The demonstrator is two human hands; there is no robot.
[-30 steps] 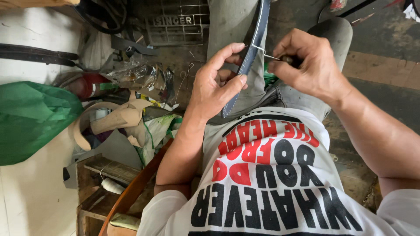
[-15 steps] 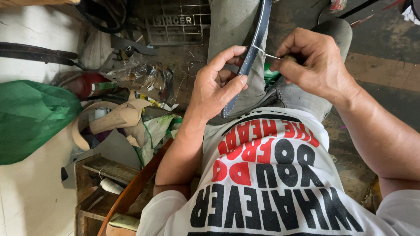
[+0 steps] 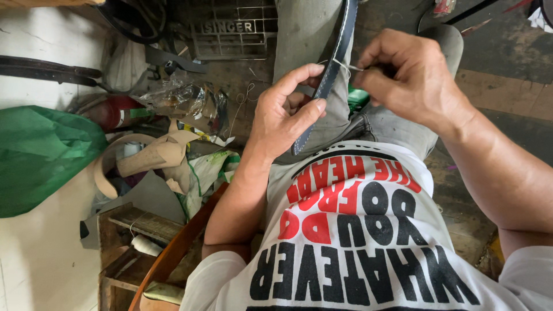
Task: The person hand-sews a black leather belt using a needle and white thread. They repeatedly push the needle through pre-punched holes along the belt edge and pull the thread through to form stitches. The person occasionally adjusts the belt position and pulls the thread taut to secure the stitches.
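Observation:
A long dark blue leather strap [image 3: 336, 55] runs from the top of the view down across my lap. My left hand [image 3: 283, 112] pinches the strap between thumb and fingers near its lower part. My right hand [image 3: 410, 78] is closed on a thin metal needle [image 3: 356, 68] whose tip meets the strap's right edge, with a pale thread trailing from it. I sit in grey trousers and a white printed shirt [image 3: 357, 230].
On the left lie a green plastic bag [image 3: 40, 155], tan leather offcuts [image 3: 152, 155], crumpled clear plastic [image 3: 178, 98] and a red can [image 3: 118, 112]. A black metal treadle grate [image 3: 230, 31] sits at the top. A wooden crate [image 3: 124, 259] and a curved chair rim [image 3: 173, 253] are below.
Both hands stay on the strap and needle; the right hand has shifted slightly, with the needle still at the strap's edge.

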